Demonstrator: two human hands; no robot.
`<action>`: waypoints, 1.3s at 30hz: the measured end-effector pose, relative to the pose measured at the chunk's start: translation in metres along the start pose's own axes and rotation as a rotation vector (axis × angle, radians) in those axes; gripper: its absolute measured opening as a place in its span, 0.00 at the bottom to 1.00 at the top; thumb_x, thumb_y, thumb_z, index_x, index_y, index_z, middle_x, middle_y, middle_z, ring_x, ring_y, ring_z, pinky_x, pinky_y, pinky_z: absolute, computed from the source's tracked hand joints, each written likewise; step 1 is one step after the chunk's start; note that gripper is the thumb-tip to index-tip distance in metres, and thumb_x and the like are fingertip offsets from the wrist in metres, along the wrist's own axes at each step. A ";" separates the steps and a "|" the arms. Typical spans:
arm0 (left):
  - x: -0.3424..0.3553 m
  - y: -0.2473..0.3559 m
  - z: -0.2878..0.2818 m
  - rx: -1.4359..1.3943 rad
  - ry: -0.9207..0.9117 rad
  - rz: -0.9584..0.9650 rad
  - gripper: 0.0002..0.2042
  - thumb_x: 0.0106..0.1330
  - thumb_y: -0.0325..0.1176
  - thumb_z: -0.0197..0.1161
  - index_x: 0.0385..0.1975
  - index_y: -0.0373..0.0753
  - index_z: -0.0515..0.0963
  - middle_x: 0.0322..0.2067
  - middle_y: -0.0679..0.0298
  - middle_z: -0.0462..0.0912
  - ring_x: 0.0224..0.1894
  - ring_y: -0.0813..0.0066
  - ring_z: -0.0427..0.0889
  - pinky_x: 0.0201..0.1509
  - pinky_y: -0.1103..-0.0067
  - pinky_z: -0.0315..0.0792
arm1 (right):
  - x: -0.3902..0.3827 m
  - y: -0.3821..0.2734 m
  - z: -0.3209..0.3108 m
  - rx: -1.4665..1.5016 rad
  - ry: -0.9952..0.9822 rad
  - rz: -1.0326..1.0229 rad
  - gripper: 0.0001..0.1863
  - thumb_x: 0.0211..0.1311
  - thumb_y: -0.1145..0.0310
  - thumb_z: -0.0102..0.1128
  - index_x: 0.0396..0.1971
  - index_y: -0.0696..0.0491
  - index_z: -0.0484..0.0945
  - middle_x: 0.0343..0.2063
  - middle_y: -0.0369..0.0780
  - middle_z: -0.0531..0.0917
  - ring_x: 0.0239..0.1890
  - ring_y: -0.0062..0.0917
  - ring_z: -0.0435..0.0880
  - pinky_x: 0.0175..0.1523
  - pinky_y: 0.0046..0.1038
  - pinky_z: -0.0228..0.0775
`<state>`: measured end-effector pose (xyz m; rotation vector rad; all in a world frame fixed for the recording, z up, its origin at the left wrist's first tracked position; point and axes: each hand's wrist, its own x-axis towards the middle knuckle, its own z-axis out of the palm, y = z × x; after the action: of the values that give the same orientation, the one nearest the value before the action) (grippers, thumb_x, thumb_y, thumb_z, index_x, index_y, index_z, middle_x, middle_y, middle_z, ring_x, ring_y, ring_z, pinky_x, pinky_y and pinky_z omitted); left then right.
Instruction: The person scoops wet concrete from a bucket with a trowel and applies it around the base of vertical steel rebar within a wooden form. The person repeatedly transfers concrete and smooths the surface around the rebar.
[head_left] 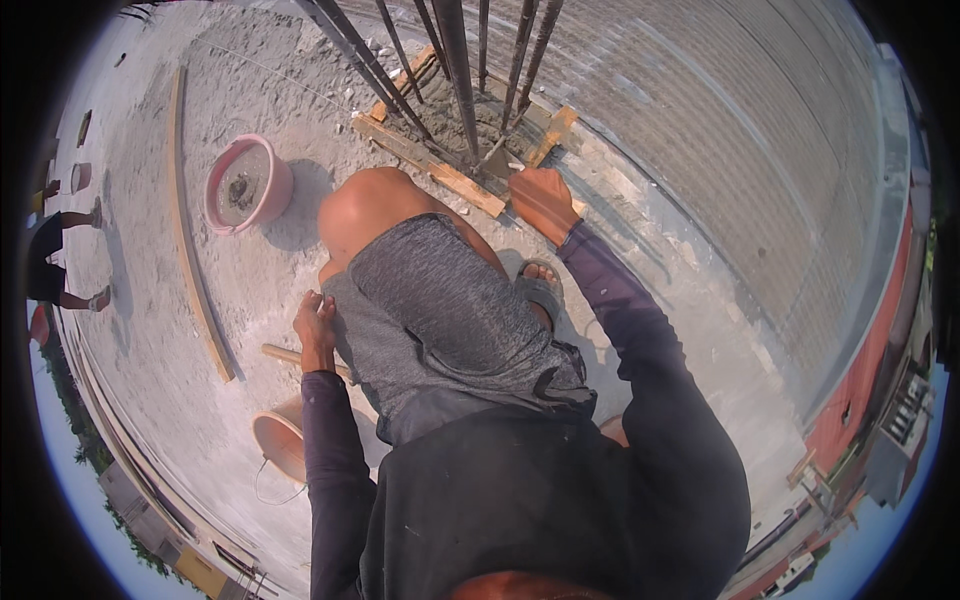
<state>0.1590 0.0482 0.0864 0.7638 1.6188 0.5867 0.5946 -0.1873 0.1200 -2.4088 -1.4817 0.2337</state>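
My right hand (543,203) is closed around what looks like a trowel, its handle hidden in my fist. The grey blade of the trowel (503,164) reaches into wet mortar (452,118) at the foot of several upright steel bars (458,70). Wooden boards (435,165) frame this mortar patch. Beside my left thigh, my left hand (316,325) hangs low with curled fingers against the grey shorts. Whether anything small is in it, I cannot make out. A wooden stick (281,353) passes behind my left wrist.
A pink tub (276,190) with grey mix stands left of my knee. A long wooden plank (182,220) lies beyond it. An orange bucket (278,440) lies tipped near my left forearm. Corrugated roofing (740,130) spreads at right. Another person (48,258) stands far left.
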 end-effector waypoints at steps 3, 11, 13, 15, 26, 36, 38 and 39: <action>-0.002 -0.004 -0.003 -0.043 -0.009 0.042 0.24 0.74 0.25 0.57 0.69 0.26 0.67 0.53 0.52 0.81 0.45 0.63 0.86 0.51 0.76 0.80 | 0.001 0.002 0.009 -0.057 -0.153 0.088 0.06 0.51 0.71 0.62 0.22 0.54 0.87 0.22 0.45 0.86 0.28 0.40 0.88 0.32 0.40 0.76; 0.006 -0.025 -0.009 -0.017 -0.017 0.130 0.22 0.74 0.24 0.57 0.66 0.24 0.69 0.49 0.54 0.83 0.44 0.67 0.86 0.48 0.80 0.80 | -0.013 -0.001 0.015 -0.184 -0.055 0.053 0.05 0.50 0.72 0.63 0.21 0.53 0.87 0.24 0.45 0.86 0.35 0.37 0.88 0.38 0.37 0.77; 0.007 -0.027 -0.007 0.028 0.042 0.102 0.21 0.74 0.24 0.58 0.65 0.23 0.69 0.47 0.54 0.83 0.43 0.67 0.86 0.47 0.80 0.80 | -0.023 0.000 0.011 -0.089 -0.020 0.016 0.04 0.52 0.73 0.62 0.23 0.53 0.85 0.26 0.45 0.85 0.36 0.38 0.87 0.39 0.38 0.76; 0.007 -0.029 -0.006 -0.016 0.048 0.105 0.21 0.74 0.23 0.58 0.65 0.23 0.70 0.46 0.55 0.83 0.42 0.68 0.86 0.47 0.80 0.80 | -0.039 0.004 0.007 -0.150 0.008 0.053 0.05 0.55 0.72 0.62 0.27 0.56 0.84 0.29 0.45 0.84 0.37 0.39 0.86 0.39 0.39 0.76; 0.017 -0.038 -0.011 -0.053 0.065 0.140 0.20 0.73 0.22 0.59 0.63 0.23 0.71 0.42 0.56 0.85 0.39 0.70 0.86 0.44 0.81 0.80 | -0.094 0.034 0.037 -0.378 0.158 0.322 0.09 0.56 0.73 0.61 0.37 0.58 0.80 0.34 0.46 0.81 0.38 0.39 0.83 0.42 0.40 0.73; 0.011 -0.033 -0.005 -0.128 0.124 0.118 0.19 0.72 0.20 0.59 0.62 0.23 0.72 0.41 0.55 0.85 0.38 0.71 0.86 0.42 0.81 0.80 | -0.106 -0.036 0.053 -0.252 -0.129 0.300 0.18 0.55 0.65 0.69 0.42 0.61 0.82 0.40 0.46 0.83 0.44 0.39 0.85 0.42 0.36 0.82; 0.010 -0.033 -0.005 -0.093 0.129 0.138 0.19 0.72 0.20 0.59 0.62 0.23 0.72 0.41 0.55 0.85 0.38 0.71 0.86 0.42 0.81 0.80 | -0.109 -0.031 0.043 -0.223 -0.137 0.346 0.19 0.55 0.65 0.70 0.42 0.62 0.82 0.40 0.47 0.83 0.44 0.39 0.85 0.42 0.37 0.81; 0.010 -0.032 -0.005 -0.123 0.130 0.128 0.19 0.72 0.20 0.59 0.62 0.23 0.72 0.41 0.55 0.85 0.38 0.71 0.86 0.42 0.81 0.80 | -0.109 -0.028 0.038 -0.227 -0.067 0.342 0.19 0.55 0.65 0.70 0.42 0.62 0.82 0.40 0.47 0.83 0.44 0.40 0.85 0.42 0.37 0.81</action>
<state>0.1484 0.0344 0.0573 0.7543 1.6433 0.8346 0.5106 -0.2663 0.0914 -2.8584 -1.1668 0.2332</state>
